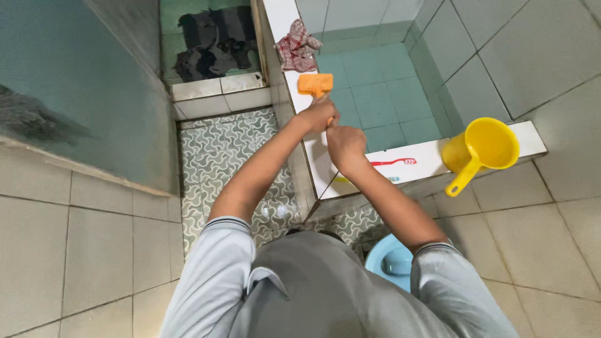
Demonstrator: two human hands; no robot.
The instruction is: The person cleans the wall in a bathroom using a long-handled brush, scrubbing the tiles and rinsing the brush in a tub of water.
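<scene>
Orange brush (315, 84) gripped in left hand (319, 114) fingers.

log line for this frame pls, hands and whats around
left hand: grips orange brush | right hand: on the handle too | brush over white tub rim | nearby: red toothbrush, yellow dipper, checked cloth

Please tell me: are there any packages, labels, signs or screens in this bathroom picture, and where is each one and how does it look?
None: no package, label, sign or screen shows in this view.
The nearest things are plain: an orange brush in the left hand, a yellow dipper and a red toothbrush on the white tiled ledge.
</scene>
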